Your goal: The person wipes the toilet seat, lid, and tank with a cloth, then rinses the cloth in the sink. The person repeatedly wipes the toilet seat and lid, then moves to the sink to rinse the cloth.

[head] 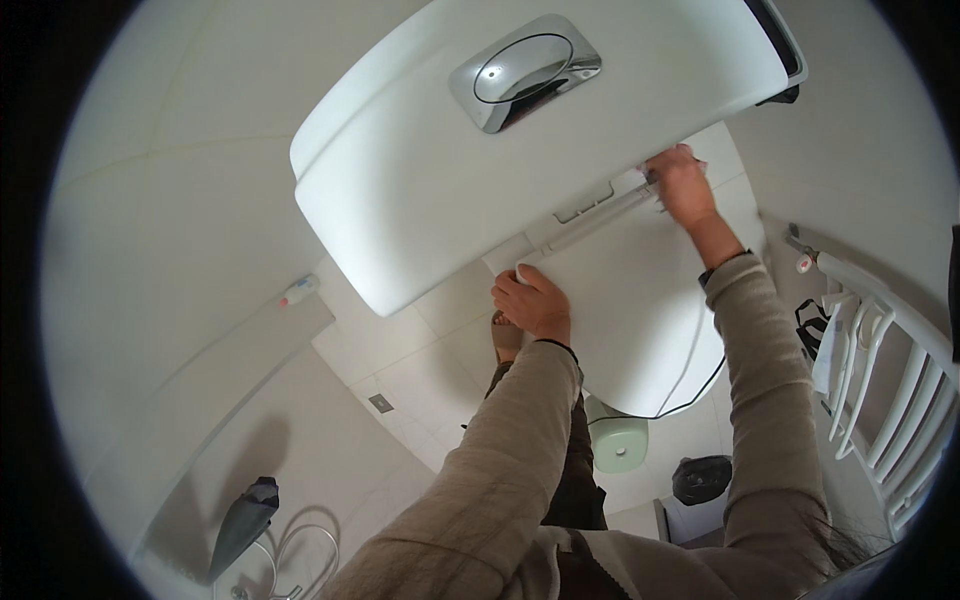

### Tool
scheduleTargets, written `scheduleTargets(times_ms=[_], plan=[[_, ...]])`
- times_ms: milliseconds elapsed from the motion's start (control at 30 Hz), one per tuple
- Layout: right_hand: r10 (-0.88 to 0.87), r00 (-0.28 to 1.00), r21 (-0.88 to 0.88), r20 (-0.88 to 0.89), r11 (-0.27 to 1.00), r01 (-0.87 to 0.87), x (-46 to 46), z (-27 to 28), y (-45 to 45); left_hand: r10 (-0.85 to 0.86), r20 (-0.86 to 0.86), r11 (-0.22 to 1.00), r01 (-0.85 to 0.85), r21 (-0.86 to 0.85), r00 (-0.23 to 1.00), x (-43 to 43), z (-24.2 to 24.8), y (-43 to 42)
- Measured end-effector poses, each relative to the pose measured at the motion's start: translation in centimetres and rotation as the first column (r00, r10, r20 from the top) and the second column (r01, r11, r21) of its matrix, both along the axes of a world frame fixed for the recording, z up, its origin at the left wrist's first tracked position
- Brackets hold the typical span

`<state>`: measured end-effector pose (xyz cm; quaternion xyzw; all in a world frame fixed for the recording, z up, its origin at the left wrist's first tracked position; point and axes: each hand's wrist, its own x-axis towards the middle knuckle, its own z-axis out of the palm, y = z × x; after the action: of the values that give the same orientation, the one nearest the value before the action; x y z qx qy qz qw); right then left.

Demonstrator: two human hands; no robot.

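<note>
A white toilet lid (622, 300) is down on the bowl below the white cistern (420, 195). My left hand (531, 301) grips the lid's left edge close to the hinge, its fingers curled over the side. At the right end of the hinge bar (592, 221), my right hand (684, 184) reaches under the overhang of the cistern. Bits of a pale pinkish cloth or wipe (701, 165) show around its closed fingers. Those fingertips are partly hidden. A chrome flush button (525, 71) is set in the cistern top.
A green stool (620, 446) stands by the front of the bowl, with a black-lined bin (701, 480) nearby. To the right, a white towel rail (907, 412) carries hangers (862, 367). A bottle (301, 290) stands on the left ledge, and a shower hose (307, 529) hangs lower left.
</note>
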<state>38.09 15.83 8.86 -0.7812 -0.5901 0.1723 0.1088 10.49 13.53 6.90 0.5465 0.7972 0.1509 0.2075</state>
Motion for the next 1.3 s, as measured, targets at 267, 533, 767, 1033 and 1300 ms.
scheduleTargets(times_ms=[267,533,767,1033,1300], plan=[[-0.39,0.864,0.126,-0.317,0.886,0.446,0.0,-1.7,-2.4,-0.006,-0.011,0.997,0.005,-0.074,1.0,0.1,0.3,0.3],[-0.657,0.682,0.188,-0.322,0.662,0.726,-1.9,-1.4,-16.0,-0.577,-0.223,0.769,0.615,0.174,0.785,0.1,0.8,0.4],[-0.86,0.47,0.025,-0.199,0.475,0.88,-4.9,-1.6,-25.6,-0.764,-0.228,0.615,0.788,0.026,0.604,6.1,2.3,-1.9],[-0.552,0.758,0.155,-0.347,0.763,0.627,-1.4,-1.4,-9.3,-0.879,-0.203,0.453,0.888,-0.074,0.431,13.7,3.1,-5.7],[-0.731,0.502,-0.023,-0.463,0.576,0.817,-2.1,-0.5,-17.1,-0.931,-0.217,0.321,0.942,-0.104,0.293,15.6,3.2,-5.6]])
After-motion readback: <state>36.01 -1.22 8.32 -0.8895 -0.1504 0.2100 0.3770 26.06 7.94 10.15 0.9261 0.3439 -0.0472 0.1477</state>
